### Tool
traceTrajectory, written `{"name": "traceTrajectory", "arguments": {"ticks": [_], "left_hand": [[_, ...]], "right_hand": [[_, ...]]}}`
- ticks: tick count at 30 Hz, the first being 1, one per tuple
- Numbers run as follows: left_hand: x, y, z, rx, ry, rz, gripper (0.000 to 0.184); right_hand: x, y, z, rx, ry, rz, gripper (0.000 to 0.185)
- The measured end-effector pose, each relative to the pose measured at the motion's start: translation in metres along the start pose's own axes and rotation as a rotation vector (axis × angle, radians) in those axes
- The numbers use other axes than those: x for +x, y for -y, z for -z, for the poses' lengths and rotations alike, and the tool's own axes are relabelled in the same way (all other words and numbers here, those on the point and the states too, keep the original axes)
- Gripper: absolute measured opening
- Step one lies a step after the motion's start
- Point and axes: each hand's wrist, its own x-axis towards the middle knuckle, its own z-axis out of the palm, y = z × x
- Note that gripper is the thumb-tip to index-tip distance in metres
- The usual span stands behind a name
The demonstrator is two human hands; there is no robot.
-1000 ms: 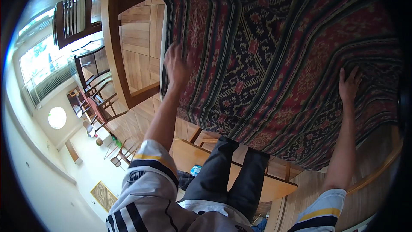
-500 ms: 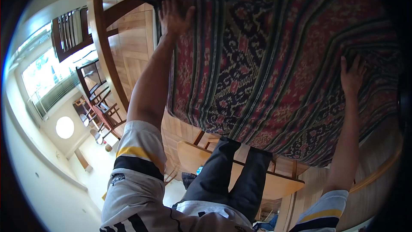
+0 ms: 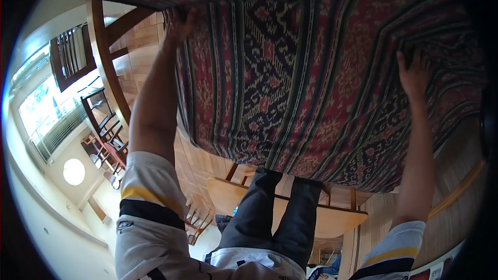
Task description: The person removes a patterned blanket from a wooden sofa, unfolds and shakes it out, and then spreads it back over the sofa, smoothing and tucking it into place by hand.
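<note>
A large woven cloth (image 3: 270, 88) with red, black and green stripes and patterned bands drapes over something broad in front of me. At the cloth's left edge, beside a fold, lies my left hand (image 3: 178, 29), its thumb apart from the fingers; the fingertips are in shadow. Farther right, my right hand (image 3: 415, 75) rests on the cloth with fingers spread, next to a bend in the stripes. Neither hand visibly pinches the fabric. What the cloth covers is hidden.
A wooden table (image 3: 290, 212) is behind my legs. Wooden chairs (image 3: 106, 119) stand off to the left near a bright window (image 3: 44, 111). A wooden beam (image 3: 106, 67) runs close by my left arm. Parquet floor (image 3: 199, 155) shows below the cloth.
My left hand has shifted left along with the cloth's edge, and its fingers now reach into shadow. My right hand has moved slightly left and up, still spread on the cloth. The view has shifted.
</note>
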Motion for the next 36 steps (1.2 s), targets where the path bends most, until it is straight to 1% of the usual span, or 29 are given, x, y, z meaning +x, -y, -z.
{"name": "traceTrajectory", "arguments": {"ticks": [1,2,4,6,7,8,9,10,12,13,15,16,18,19,21,22,24,25,27,29,30,33,35,36], "left_hand": [[-0.005,0.007,0.000,0.040,0.097,0.071,0.080],[-0.011,0.014,0.000,0.086,0.197,0.138,0.076],[0.003,-0.019,0.009,0.086,0.302,0.279,0.070],[0.004,-0.077,0.026,0.025,0.380,0.341,0.065],[-0.002,-0.110,0.034,0.002,0.384,0.248,0.061],[-0.008,-0.142,0.042,-0.022,0.387,0.155,0.058],[-0.013,-0.165,0.043,-0.029,0.362,-0.036,0.055],[-0.012,-0.176,0.036,0.035,0.225,-0.074,0.052],[-0.015,-0.192,0.021,0.158,-0.046,-0.148,0.046],[-0.018,-0.197,0.013,0.216,-0.044,-0.102,0.047],[-0.019,-0.209,0.002,0.326,-0.044,-0.007,0.051],[-0.014,-0.225,0.014,0.240,0.038,-0.042,0.051],[-0.009,-0.253,0.036,0.067,0.203,-0.123,0.052],[-0.008,-0.257,0.028,0.107,0.150,-0.124,0.052],[-0.006,-0.269,0.012,0.181,0.039,-0.129,0.052],[-0.008,-0.277,0.006,0.222,0.023,-0.103,0.051],[-0.008,-0.290,-0.001,0.310,-0.015,-0.039,0.051],[-0.004,-0.302,0.010,0.183,0.041,-0.085,0.050],[0.000,-0.331,0.025,-0.078,0.150,-0.190,0.050],[0.001,-0.349,0.015,0.094,0.140,-0.145,0.049],[0.001,-0.359,0.010,0.179,0.136,-0.122,0.048],[-0.003,-0.381,0.003,0.231,0.157,0.021,0.050],[-0.002,-0.394,0.015,0.161,0.271,-0.038,0.051],[0.001,-0.400,0.022,0.130,0.322,-0.073,0.052]], "right_hand": [[-0.001,0.002,-0.001,-0.062,0.071,0.031,0.066],[-0.007,0.009,-0.002,-0.065,0.081,0.016,0.066],[-0.005,0.014,0.007,-0.089,0.063,-0.039,0.066],[-0.011,0.020,0.005,0.038,-0.129,0.023,0.060],[-0.013,0.024,0.005,0.104,-0.224,0.053,0.058],[-0.014,0.032,0.012,0.163,-0.202,0.082,0.057],[-0.015,0.044,0.022,0.220,-0.176,0.113,0.056],[-0.016,0.052,0.029,0.275,-0.150,0.147,0.055],[-0.009,0.050,0.031,0.233,-0.038,0.117,0.058],[-0.010,0.049,0.029,0.211,0.025,0.099,0.060],[-0.023,0.059,0.017,0.115,-0.057,0.065,0.061],[-0.024,0.062,0.012,0.063,-0.110,0.046,0.063],[-0.021,0.063,0.006,0.133,-0.115,0.004,0.063],[-0.021,0.064,0.007,0.171,-0.110,-0.018,0.064],[-0.014,0.059,0.010,0.172,0.001,-0.024,0.063],[-0.012,0.055,0.013,0.173,0.055,-0.028,0.062],[-0.019,0.049,0.017,0.156,0.027,0.018,0.063],[-0.020,0.047,0.016,0.148,0.005,0.044,0.064],[-0.026,0.047,0.008,0.156,0.001,-0.007,0.065],[-0.024,0.047,0.009,0.175,0.014,-0.053,0.065],[-0.018,0.046,0.008,0.165,0.024,-0.038,0.064],[-0.022,0.031,0.007,0.167,0.037,0.001,0.063],[-0.027,0.021,0.008,0.230,-0.014,0.053,0.063],[-0.031,0.018,0.011,0.238,0.031,0.026,0.063]]}}
